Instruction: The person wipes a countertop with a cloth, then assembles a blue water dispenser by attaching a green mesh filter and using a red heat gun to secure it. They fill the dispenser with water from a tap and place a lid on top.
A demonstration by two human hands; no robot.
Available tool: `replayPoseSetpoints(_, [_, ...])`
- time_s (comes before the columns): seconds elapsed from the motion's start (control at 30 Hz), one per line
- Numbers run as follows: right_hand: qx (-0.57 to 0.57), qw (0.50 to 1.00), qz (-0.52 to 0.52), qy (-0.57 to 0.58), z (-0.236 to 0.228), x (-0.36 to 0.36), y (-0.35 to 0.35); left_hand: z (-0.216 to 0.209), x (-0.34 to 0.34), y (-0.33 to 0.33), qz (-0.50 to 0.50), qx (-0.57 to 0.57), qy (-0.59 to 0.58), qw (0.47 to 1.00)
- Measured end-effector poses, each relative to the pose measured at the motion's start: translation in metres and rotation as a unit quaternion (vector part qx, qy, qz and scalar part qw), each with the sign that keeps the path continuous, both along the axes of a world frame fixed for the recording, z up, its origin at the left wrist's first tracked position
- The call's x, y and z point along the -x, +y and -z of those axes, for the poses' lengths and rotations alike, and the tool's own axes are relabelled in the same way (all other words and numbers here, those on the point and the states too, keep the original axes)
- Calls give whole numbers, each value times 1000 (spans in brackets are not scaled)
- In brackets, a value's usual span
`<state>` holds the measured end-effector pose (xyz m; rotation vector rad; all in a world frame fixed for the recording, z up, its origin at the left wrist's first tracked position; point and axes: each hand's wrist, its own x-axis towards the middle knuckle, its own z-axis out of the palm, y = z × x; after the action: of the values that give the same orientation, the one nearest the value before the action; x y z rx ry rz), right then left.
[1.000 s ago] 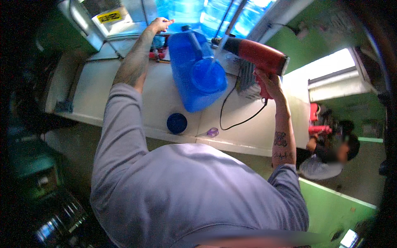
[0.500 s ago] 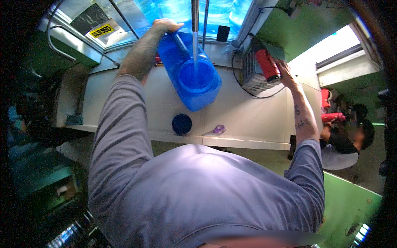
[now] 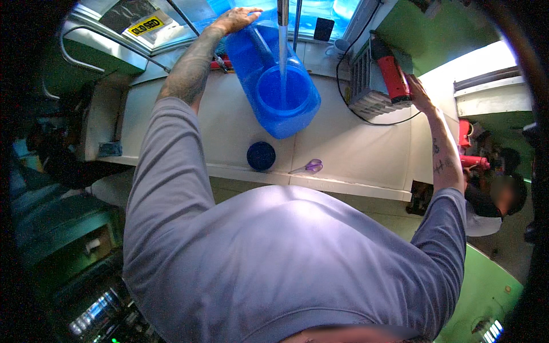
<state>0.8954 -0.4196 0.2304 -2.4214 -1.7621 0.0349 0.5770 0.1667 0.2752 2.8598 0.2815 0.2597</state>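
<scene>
With left fingers (image 3: 251, 12) outstretched at boxy, translucent blue jug (image 3: 249, 70), right fingers (image 3: 417, 87) against red heat gun (image 3: 394, 78), cannot tell if clenched.

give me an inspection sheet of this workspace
surface: white tabletop, seam visible
job's things: blue jug on tabletop; red heat gun by grey slatted box
clutter: round blue lid, purple scissors near front edge
grips: left grip at jug's far end, contact unclear; right grip at heat gun's rear, hold unclear
cables: black cord curved past slatted box
surroundings: yellow sign upper left; co-worker at right
</scene>
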Motion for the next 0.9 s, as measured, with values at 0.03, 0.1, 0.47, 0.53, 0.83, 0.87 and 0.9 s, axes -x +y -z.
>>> replayPoseSetpoints(0.03, [19, 1000, 15, 9, -6, 3, 2, -12, 4, -8, -37, -27, 26, 999])
replayPoseSetpoints(0.1, [1, 998, 51, -22, -25, 16, 1, -33, 9, -22, -108, -81, 81, 988])
replayPoseSetpoints(0.47, [-193, 962, 153, 115, 49, 244, -32, 0, 11, -26, -197, 64, -42, 977])
replayPoseSetpoints(0.53, [-167, 928, 177, 281, 110, 290, -45, 17, 37, -37, -217, 165, -198, 942])
replayPoseSetpoints(0.83, [-42, 886, 225, 404, 235, 352, -108, 258, 430, -246, -546, 254, 56, 797])
replayPoseSetpoints(0.87, [-61, 897, 219, 380, 239, 345, -114, 274, 484, -281, -570, 261, 166, 761])
replayPoseSetpoints(0.9, [-57, 905, 231, 354, 243, 337, -118, 282, 531, -316, -593, 296, 210, 718])
